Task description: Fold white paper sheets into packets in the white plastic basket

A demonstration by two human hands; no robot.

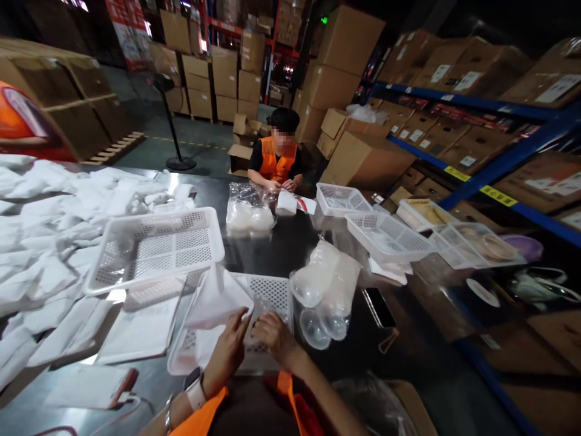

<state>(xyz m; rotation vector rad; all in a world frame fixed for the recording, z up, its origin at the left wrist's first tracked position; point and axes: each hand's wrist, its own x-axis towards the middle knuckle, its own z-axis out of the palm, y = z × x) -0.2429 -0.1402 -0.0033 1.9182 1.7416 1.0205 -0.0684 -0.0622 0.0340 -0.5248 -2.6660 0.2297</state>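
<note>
The left hand (231, 346) pinches the near corner of a white pouch (218, 300); the pouch runs up and left from it, over the tray (272, 293) at the counter's (281, 245) near edge; the right hand (272, 335), fingers curled on the tray beside it, holds nothing that shows.

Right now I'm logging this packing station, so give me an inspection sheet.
Surface: dark table, crowded.
Job's things: white pouch over a white perforated tray.
Clutter: second tray, heap of white packets, bags of clear cups, phone.
Hands: left hand pinches the pouch; right hand is closed beside it.
Cables: white cable at the near edge.
Surroundings: co-worker opposite, cardboard boxes, blue racking.
</note>
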